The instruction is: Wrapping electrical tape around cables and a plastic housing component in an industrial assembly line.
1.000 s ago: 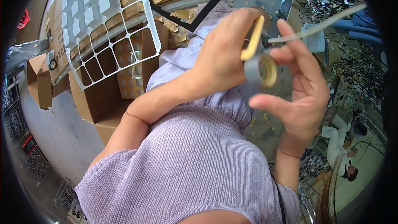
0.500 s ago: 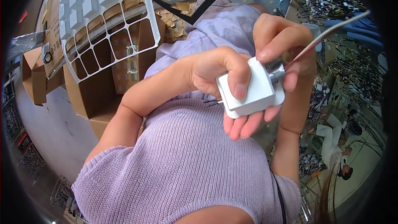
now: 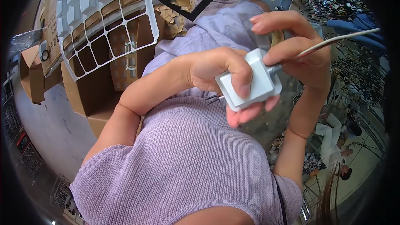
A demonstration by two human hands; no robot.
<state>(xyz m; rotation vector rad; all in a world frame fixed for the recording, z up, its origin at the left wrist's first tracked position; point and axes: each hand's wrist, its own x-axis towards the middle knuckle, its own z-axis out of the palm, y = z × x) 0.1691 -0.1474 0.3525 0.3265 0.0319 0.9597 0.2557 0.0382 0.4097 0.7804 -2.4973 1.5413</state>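
Note:
A white square plastic housing point(image 3: 255, 77) with a flanged rim sits in my left hand point(image 3: 229, 73), thumb pressed on its top and fingers beneath. Short dark wire ends point(image 3: 213, 98) stick out on its left side. On the opposite side is a silvery collar point(image 3: 274, 70), and a white and red cable point(image 3: 341, 39) runs off to the right, past my right hand point(image 3: 298, 43). That hand's thumb meets the housing's edge and its index finger is raised. Between them shows a tan curved ring point(image 3: 276, 37), apparently a roll of tape held in the hand, largely hidden.
At the upper left, a white grid sheet point(image 3: 112, 33) with several white blocks lies over an open cardboard box point(image 3: 85, 91). Tan paper pieces point(image 3: 173, 18) and a black angled strip point(image 3: 193, 16) are beyond my lap. Bundled wires point(image 3: 333, 4) fill the right side; another person point(image 3: 333, 141) sits farther off.
My right hand has shifted up and right, its index finger lifting away from the housing so more of the tan ring shows. The cable has tilted lower. The housing has moved slightly left and up.

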